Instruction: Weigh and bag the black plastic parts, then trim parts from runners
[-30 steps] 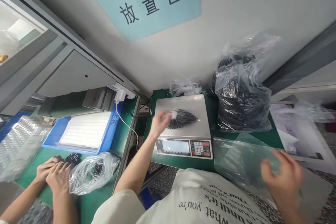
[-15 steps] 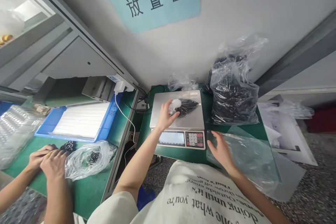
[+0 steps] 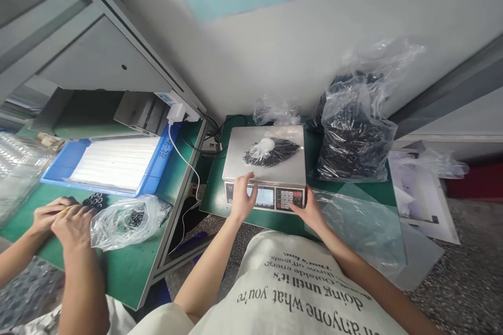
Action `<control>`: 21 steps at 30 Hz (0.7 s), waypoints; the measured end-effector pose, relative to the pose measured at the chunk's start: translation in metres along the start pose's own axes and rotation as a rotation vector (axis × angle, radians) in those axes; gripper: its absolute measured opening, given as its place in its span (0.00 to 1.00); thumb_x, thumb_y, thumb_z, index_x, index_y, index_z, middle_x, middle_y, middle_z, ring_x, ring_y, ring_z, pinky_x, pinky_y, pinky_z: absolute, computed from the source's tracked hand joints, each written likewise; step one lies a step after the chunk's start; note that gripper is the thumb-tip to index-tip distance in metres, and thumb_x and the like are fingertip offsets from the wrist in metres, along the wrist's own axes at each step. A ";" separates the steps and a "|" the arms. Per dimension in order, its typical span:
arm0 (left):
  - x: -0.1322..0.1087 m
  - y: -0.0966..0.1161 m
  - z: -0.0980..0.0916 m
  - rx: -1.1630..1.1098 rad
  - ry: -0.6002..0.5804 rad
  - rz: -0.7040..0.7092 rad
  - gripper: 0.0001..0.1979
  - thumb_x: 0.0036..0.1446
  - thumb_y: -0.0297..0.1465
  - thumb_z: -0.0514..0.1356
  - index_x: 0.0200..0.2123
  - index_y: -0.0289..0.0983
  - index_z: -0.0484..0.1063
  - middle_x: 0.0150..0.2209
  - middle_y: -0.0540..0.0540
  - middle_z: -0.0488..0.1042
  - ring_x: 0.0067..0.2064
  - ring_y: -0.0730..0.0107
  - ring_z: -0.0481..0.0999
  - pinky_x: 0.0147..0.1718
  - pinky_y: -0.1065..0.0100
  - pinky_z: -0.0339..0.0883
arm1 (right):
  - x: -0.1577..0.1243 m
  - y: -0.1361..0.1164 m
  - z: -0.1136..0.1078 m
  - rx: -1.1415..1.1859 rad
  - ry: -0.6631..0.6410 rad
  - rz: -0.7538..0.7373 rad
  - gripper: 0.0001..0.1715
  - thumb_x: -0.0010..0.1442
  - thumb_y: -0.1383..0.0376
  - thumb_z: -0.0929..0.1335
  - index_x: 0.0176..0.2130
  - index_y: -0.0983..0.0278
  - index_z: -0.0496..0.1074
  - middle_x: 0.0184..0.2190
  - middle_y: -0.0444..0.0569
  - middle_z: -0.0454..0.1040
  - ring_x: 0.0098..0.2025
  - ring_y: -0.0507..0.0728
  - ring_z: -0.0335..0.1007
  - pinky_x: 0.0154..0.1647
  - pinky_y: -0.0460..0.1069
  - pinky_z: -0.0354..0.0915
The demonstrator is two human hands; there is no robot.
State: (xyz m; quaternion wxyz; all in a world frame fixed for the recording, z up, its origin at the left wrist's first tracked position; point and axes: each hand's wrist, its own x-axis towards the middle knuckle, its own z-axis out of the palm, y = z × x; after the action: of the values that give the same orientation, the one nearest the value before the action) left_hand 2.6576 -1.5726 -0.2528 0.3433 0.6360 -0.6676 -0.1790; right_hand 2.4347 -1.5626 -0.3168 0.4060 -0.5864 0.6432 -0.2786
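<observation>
A digital weighing scale [image 3: 231, 164] stands on a green table in the middle of the head view. On its metal plate lies a clear plastic bag of thin black parts [image 3: 279, 152], its white bunched end toward the left. My left hand [image 3: 243, 197] is at the front edge of the scale, fingers apart, partly covering the display [image 3: 264, 197]. My right hand [image 3: 309, 211] is at the scale's right front corner, thumb at the keypad [image 3: 290, 199] and the other fingers along the side. Neither hand holds anything.
Large bags of black parts [image 3: 353, 141] stand right of the scale. Flat clear bags [image 3: 361, 220] lie on the table's right front. At the left table, a co-worker's hands [image 3: 73, 222] hold a black piece beside an open plastic bag [image 3: 118, 225] and a blue tray [image 3: 151, 188].
My left hand has let go of the bag on the plate and drawn back to the scale's front. My right hand has moved left from the flat bags to the keypad.
</observation>
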 end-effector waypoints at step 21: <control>0.240 0.071 -0.020 0.357 -0.448 0.300 0.20 0.54 0.29 0.55 0.51 0.43 0.62 0.52 0.47 0.64 0.39 0.72 0.71 0.43 0.71 0.64 | -0.011 0.009 0.007 0.091 -0.013 0.061 0.49 0.43 0.57 0.67 0.59 0.66 0.43 0.59 0.60 0.50 0.60 0.63 0.46 0.59 0.60 0.48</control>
State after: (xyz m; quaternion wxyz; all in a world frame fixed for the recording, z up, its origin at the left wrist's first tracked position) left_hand 2.6306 -1.7927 -0.1350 0.0934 0.5254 -0.8337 -0.1420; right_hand 2.4358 -1.5497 -0.3259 0.4448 -0.5494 0.6446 -0.2912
